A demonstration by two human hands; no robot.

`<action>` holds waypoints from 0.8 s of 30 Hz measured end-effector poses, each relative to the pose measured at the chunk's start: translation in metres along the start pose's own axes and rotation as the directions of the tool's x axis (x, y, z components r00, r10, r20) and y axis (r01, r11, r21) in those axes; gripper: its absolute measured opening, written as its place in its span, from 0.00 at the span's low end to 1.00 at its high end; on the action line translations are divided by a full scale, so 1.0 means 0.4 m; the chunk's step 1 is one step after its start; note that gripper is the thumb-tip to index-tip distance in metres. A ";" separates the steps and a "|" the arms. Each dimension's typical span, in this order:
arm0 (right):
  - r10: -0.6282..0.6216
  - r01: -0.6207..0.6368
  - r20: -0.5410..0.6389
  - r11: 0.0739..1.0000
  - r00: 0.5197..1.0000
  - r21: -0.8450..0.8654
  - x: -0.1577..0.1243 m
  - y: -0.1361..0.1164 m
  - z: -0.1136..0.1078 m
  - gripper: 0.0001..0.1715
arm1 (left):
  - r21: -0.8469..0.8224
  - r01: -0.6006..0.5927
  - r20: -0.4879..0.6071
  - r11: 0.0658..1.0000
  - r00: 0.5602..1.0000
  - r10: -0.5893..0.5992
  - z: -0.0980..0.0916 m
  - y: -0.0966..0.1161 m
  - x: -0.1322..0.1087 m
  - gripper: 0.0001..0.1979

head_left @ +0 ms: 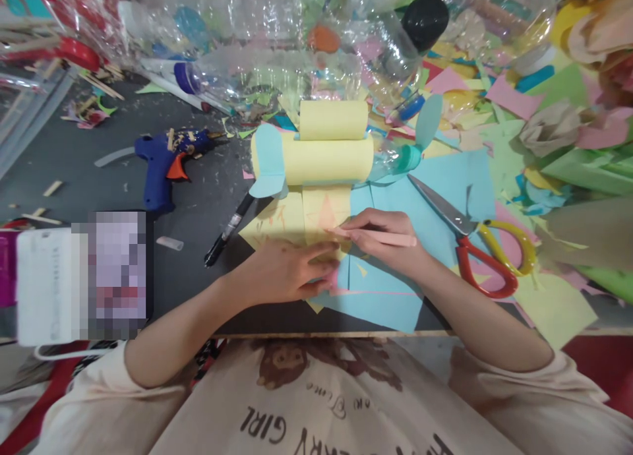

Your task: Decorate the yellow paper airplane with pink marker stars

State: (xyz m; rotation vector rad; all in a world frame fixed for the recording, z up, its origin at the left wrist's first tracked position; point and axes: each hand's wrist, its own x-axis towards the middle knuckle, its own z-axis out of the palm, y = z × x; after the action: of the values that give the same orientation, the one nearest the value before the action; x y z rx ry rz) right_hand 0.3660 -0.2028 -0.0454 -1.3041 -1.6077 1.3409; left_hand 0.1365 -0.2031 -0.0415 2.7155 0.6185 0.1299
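Note:
My right hand (383, 237) grips a pale pink marker (390, 236), its tip down on a piece of yellow paper (316, 204). An orange-pink star-like shape (326, 211) shows on that paper. My left hand (291, 270) lies flat with fingers stretched out, pressing on the sheets beside the marker tip. Under both hands are blue paper sheets (386, 303). Just beyond stands a plastic bottle wrapped in yellow paper (321, 159), with blue paper fins, a green cap and a yellow paper roll (333, 120) on top.
Scissors (462, 234) with red and yellow handles lie right of my right hand. Left are a black marker (230, 227), a blue glue gun (165, 161) and a phone (119, 270). Plastic bottles (277, 72) and paper scraps (514, 99) crowd the back and right.

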 end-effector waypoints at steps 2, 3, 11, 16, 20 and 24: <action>0.004 -0.004 0.021 1.000 1.000 -0.014 0.001 -0.001 0.001 0.09 | 0.004 0.010 0.020 1.000 1.000 -0.010 -0.001 0.000 0.001 0.21; 0.009 -0.008 0.015 1.000 1.000 -0.021 0.001 -0.001 0.001 0.10 | 0.005 0.013 0.027 1.000 1.000 -0.013 -0.002 0.000 0.001 0.21; 0.057 -0.049 -0.193 0.998 0.980 0.047 0.005 0.002 -0.003 0.06 | 0.000 0.032 0.096 0.999 0.995 -0.032 -0.008 0.004 0.001 0.19; 0.056 -0.037 -0.193 0.994 0.980 0.100 0.008 0.000 -0.004 0.08 | 0.012 0.020 0.081 1.000 0.997 -0.021 -0.012 0.002 0.006 0.19; 0.019 -0.010 -0.197 0.999 0.980 0.042 0.008 0.000 -0.001 0.09 | 0.015 0.014 0.062 1.000 0.998 -0.015 -0.011 -0.003 0.006 0.20; -0.023 0.015 -0.202 0.999 0.979 -0.039 0.006 0.008 0.006 0.10 | 0.001 0.019 0.070 1.000 0.997 -0.019 -0.009 -0.002 0.002 0.20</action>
State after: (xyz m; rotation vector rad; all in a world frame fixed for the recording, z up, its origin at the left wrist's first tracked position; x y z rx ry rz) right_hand 0.3639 -0.2012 -0.0492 -1.3959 -1.5078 1.1318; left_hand 0.1361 -0.2009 -0.0385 2.7012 0.6233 0.0294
